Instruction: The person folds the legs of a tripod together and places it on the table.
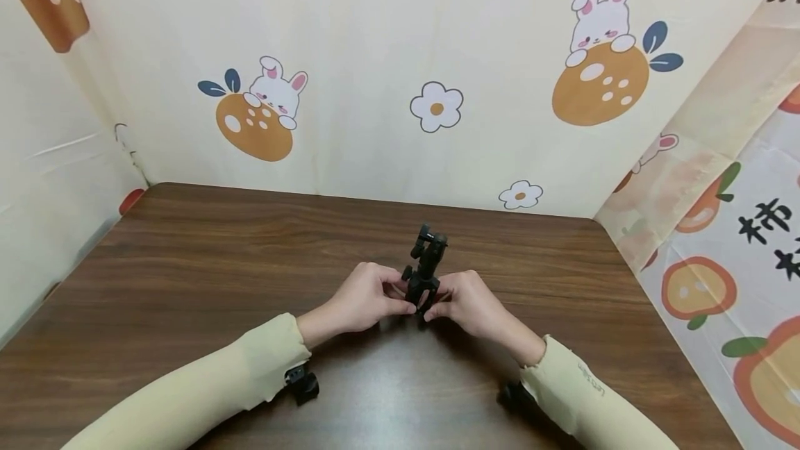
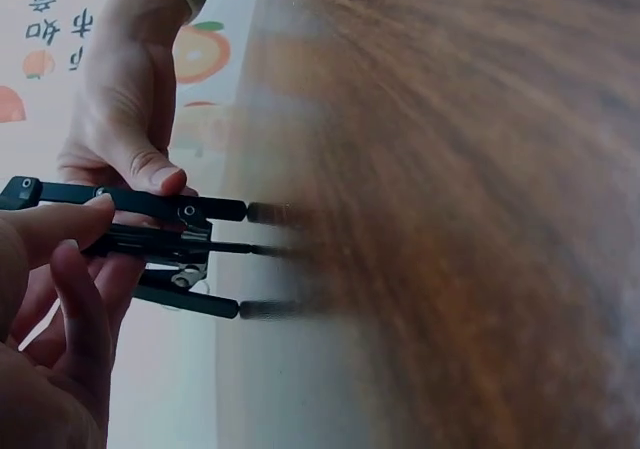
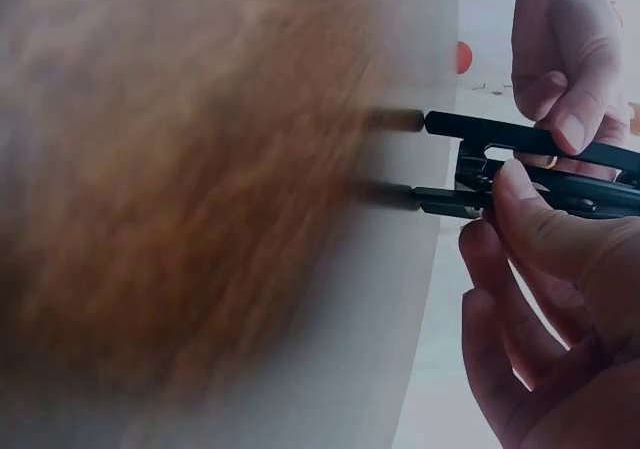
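A small black tripod (image 1: 428, 262) stands roughly upright near the middle of the table, its head at the top and its legs pointing down. My left hand (image 1: 367, 298) pinches its legs from the left side. From the other side my right hand (image 1: 473, 305) pinches the legs too, thumb toward me. The left wrist view shows the tripod's three legs (image 2: 215, 209) only a little apart, their tips close to the tabletop. Whether the tips touch the wood, I cannot tell. In the right wrist view, the right thumb (image 3: 540, 224) presses on one leg.
The brown wood-grain table (image 1: 250, 248) spreads around both hands. Behind it hangs a pale curtain (image 1: 375, 33) printed with rabbits and flowers. A printed cloth (image 1: 750, 262) borders the right side. Small black devices (image 1: 303, 384) are strapped under both sleeves.
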Available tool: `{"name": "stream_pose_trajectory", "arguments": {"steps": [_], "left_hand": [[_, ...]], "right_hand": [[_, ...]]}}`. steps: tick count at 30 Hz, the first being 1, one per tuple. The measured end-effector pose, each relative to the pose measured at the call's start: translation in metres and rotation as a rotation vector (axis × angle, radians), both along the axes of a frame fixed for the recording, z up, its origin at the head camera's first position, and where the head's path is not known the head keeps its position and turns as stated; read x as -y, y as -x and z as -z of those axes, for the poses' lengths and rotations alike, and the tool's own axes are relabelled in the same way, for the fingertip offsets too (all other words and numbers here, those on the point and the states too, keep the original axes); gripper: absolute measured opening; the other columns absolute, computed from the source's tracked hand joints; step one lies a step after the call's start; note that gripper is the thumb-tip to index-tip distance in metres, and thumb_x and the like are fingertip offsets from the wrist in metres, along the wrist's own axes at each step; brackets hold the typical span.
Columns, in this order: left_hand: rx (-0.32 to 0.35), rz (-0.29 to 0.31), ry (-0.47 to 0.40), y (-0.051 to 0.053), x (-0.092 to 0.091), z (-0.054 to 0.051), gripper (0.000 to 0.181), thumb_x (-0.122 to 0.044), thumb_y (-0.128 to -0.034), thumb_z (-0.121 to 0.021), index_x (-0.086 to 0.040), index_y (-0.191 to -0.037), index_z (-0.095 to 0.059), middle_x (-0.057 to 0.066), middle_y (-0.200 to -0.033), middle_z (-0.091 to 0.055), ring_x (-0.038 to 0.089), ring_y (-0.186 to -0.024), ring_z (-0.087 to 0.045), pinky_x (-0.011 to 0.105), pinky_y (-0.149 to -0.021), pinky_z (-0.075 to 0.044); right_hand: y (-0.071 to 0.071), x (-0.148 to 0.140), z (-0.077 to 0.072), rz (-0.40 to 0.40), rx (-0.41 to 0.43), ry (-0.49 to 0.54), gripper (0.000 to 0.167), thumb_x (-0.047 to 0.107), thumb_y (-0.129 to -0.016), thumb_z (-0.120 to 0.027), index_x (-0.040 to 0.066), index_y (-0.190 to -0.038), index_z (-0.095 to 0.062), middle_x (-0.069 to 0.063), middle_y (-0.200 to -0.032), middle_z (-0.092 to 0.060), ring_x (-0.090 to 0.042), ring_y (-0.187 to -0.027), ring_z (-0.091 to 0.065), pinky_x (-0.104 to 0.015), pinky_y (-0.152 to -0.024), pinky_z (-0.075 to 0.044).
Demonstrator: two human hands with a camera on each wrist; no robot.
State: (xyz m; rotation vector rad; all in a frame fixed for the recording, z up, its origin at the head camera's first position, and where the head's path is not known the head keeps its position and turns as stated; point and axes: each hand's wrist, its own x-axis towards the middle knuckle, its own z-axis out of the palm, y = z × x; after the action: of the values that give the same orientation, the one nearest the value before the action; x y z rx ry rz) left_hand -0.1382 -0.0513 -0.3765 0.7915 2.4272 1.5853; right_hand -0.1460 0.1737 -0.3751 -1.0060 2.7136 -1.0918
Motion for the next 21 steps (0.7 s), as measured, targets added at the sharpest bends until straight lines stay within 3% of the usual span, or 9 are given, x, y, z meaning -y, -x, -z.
{"name": "stream_pose_trajectory", "arguments": {"steps": [4,12,21], "left_hand": [[0.008,-0.001,0.0,0.001,0.0,0.001,0.015,-0.008,-0.0785,-0.085,-0.009,-0.092,-0.078,-0.005,-0.083,-0.074,0.006,-0.072,-0.069,0.026,-0.066,-0.056],[-0.024,0.007,0.012,0.003,0.0,0.0,0.012,-0.009,-0.0781,-0.085,-0.01,-0.088,-0.078,-0.006,-0.08,-0.074,0.005,-0.072,-0.069,0.025,-0.064,-0.055],[-0.051,0.023,0.05,0.004,0.0,-0.002,0.009,-0.006,-0.0787,-0.084,-0.011,-0.083,-0.077,-0.005,-0.081,-0.074,0.005,-0.073,-0.07,0.023,-0.066,-0.055]], "right_hand": [[0.004,-0.001,0.0,-0.011,-0.018,0.008,0.015,0.014,-0.07,-0.089,0.019,-0.079,-0.079,0.017,-0.077,-0.072,-0.002,-0.075,-0.065,-0.025,-0.065,-0.052],[0.012,-0.002,0.0,0.102,0.027,-0.013,0.034,0.02,-0.059,-0.096,0.019,-0.088,-0.078,0.012,-0.082,-0.073,-0.002,-0.072,-0.065,-0.024,-0.06,-0.051],[0.01,-0.004,0.003,0.119,0.096,-0.044,0.043,0.027,-0.061,-0.096,0.018,-0.098,-0.076,0.011,-0.086,-0.073,-0.007,-0.079,-0.065,-0.026,-0.065,-0.05]]}}
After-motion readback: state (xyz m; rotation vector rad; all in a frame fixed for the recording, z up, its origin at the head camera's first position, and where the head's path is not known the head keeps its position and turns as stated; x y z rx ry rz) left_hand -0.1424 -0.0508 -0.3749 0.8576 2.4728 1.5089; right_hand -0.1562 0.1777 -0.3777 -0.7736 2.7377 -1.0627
